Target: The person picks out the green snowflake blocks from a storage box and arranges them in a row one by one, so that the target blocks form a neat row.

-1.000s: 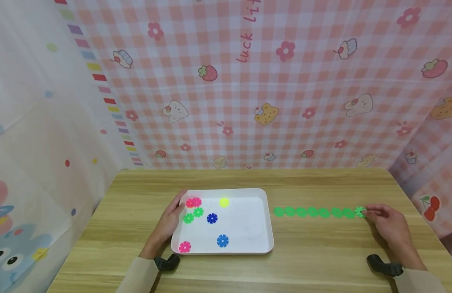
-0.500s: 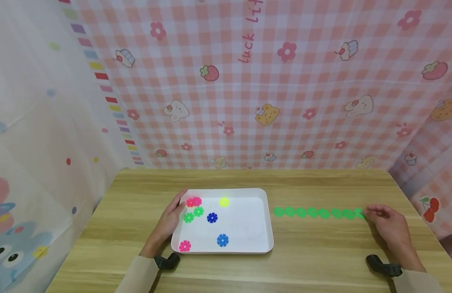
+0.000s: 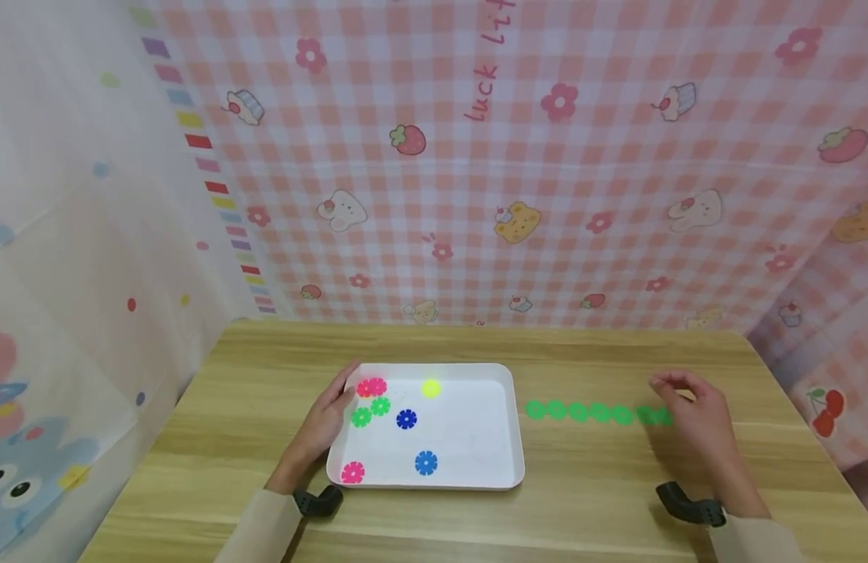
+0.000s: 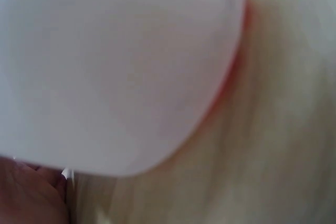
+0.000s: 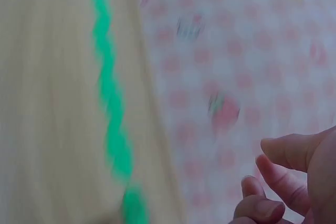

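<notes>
My left hand [image 3: 324,422] grips the left edge of a white tray [image 3: 472,434], its thumb over the rim. Notched plastic discs lie inside: pink [image 3: 353,472], green [image 3: 361,417], yellow [image 3: 430,389], dark blue [image 3: 407,419] and light blue [image 3: 426,463]. To the right of the tray, a row of green discs [image 3: 599,412] runs across the table. Above the row's right end hovers my right hand [image 3: 704,418], hiding the last discs. In the right wrist view its loosely bent fingers [image 5: 286,150] hold nothing, with a small gap between thumb and forefinger.
The wooden table [image 3: 582,508] ends at a pink checked cloth [image 3: 476,258] behind it. A white patterned cloth [image 3: 159,219] hangs on the left. Each wrist wears a black strap device [image 3: 687,504].
My right hand has let go of the green disc at the row's right end, then lifted and moved left over the row. The left hand stays on the tray.
</notes>
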Demonstrator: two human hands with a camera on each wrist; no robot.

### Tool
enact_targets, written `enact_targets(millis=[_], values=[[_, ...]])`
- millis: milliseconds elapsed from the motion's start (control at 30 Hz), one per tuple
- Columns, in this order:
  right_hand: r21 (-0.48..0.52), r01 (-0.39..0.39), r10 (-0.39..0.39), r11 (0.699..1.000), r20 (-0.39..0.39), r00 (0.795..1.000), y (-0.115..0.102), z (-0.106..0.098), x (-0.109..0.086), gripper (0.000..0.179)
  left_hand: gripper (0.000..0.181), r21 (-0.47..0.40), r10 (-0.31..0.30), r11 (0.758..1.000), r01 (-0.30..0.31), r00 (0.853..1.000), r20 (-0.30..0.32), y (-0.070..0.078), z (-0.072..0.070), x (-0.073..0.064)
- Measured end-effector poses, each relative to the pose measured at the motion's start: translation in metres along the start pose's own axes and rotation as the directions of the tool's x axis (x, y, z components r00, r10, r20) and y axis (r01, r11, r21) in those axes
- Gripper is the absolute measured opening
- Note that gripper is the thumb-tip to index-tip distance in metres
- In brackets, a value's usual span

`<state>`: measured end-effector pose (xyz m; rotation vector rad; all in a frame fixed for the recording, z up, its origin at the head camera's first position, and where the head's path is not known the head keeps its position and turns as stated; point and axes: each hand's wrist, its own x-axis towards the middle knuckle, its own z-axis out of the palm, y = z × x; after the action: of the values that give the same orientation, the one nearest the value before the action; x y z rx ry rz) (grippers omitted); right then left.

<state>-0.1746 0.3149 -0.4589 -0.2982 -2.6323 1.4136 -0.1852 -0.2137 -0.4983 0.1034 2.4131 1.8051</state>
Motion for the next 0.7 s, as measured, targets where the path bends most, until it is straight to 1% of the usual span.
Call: enact_targets(millis=[100, 167, 233, 267, 400, 500, 600, 700], values=[[0.036, 0.064, -0.066, 0.997, 0.071, 0.995, -0.028, 0.016, -0.001, 0.044, 0.050, 0.007, 0.001, 1.000, -0.001, 1.000, -0.006, -0.001, 0.000, 0.001], [0.057, 0.082, -0.089, 0.995, 0.129, 0.988, -0.045, 0.027, -0.003, 0.043, 0.050, 0.011, 0.004, 1.000, -0.004, 1.000, -0.012, -0.001, 0.001, 0.001], [0.090, 0.097, -0.112, 0.991, 0.174, 0.978, -0.061, 0.041, -0.004, 0.041, 0.049, 0.026, 0.019, 0.999, -0.019, 1.000, -0.023, -0.010, 0.000, 0.005], [0.109, 0.103, -0.123, 0.989, 0.198, 0.973, -0.069, 0.049, -0.005, 0.040, 0.049, 0.031, 0.027, 0.999, -0.026, 0.999, -0.029, -0.011, 0.000, 0.005], [0.191, 0.094, -0.149, 0.977, 0.300, 0.942, -0.097, 0.080, -0.007, 0.031, 0.049, 0.037, 0.033, 0.999, -0.032, 0.999, -0.032, -0.012, -0.001, 0.006], [0.234, 0.076, -0.165, 0.969, 0.388, 0.907, -0.117, 0.106, -0.009, 0.025, 0.049, 0.032, 0.031, 0.999, -0.030, 0.999, -0.032, -0.011, 0.000, 0.006], [0.235, 0.045, -0.149, 0.971, 0.450, 0.881, -0.134, 0.131, -0.011, 0.024, 0.049, 0.006, 0.026, 1.000, -0.026, 0.999, -0.027, -0.010, 0.000, 0.005], [0.223, 0.016, -0.125, 0.975, 0.481, 0.868, -0.147, 0.155, -0.015, 0.024, 0.049, -0.019, 0.017, 1.000, -0.017, 1.000, -0.025, -0.009, 0.001, 0.005]])
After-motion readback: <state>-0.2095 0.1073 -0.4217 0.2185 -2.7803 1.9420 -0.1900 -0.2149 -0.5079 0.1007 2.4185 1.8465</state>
